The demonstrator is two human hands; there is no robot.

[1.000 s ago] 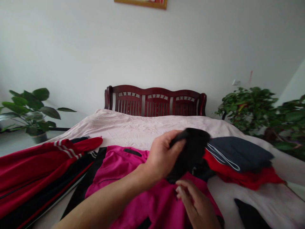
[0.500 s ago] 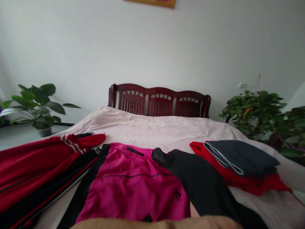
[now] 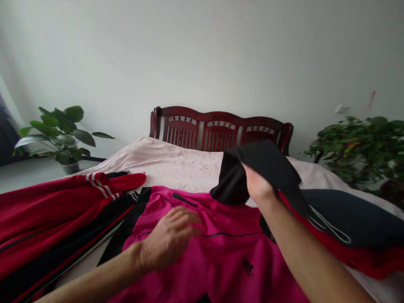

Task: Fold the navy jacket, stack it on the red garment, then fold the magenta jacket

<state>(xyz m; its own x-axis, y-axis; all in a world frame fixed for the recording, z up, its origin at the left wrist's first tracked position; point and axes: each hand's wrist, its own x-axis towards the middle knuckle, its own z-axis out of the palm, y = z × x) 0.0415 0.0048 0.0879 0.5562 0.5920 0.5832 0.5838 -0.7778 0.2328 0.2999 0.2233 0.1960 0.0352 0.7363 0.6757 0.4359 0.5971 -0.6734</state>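
A magenta jacket (image 3: 189,248) with black sleeves and a small black logo lies spread on the bed in front of me. My right hand (image 3: 257,183) grips its black sleeve (image 3: 271,160) and holds it up off the bed, the cloth draping over the fingers and partly hiding them. My left hand (image 3: 172,235) is over the jacket's upper part, fingers loosely stretched and a little blurred, with nothing in them. Whether it touches the cloth is hard to tell. The other black sleeve (image 3: 135,214) stretches down the jacket's left side.
Red and black striped clothes (image 3: 57,214) lie at the left. At the right, folded dark grey clothing (image 3: 353,214) rests on red clothing (image 3: 372,261). All lie on a pale pink bedsheet (image 3: 179,160). Behind is a wooden headboard (image 3: 221,130), with potted plants (image 3: 66,134) on both sides.
Both hands have come up into view from the bottom edge. The right-hand sleeve, flat before, is lifted in my right hand. The camera view has shifted slightly.
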